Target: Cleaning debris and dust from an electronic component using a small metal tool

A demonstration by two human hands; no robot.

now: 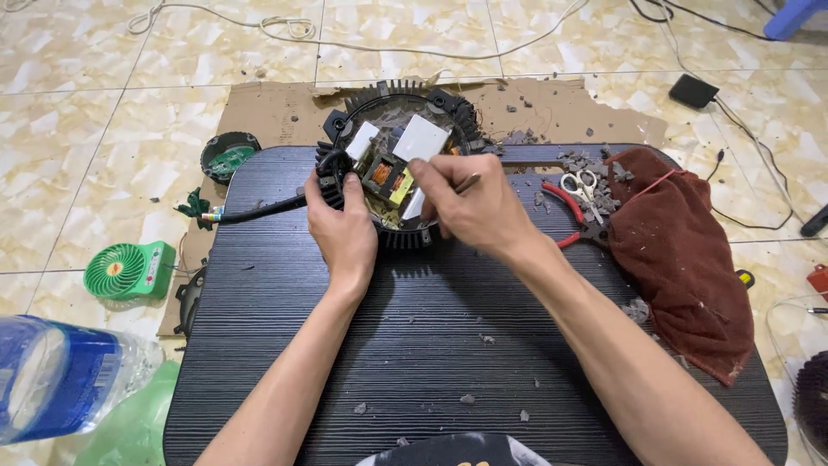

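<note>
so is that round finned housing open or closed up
Open. The round finned housing has no cover on; its circuit board with coils lies exposed while the left hand grips its rim and the right hand works inside.

A single head-worn camera looks steeply down and forward over a dark ribbed tabletop (pixel 414 345), close enough that both forearms run in from the bottom edge. The left hand (pixel 343 226) and right hand (pixel 473 205) meet just above the middle of the frame at a round finned housing (pixel 398 155). Tiled floor (pixel 86 121) fills the upper part and left side; a brown rag (pixel 681 250) lies at right.
</note>
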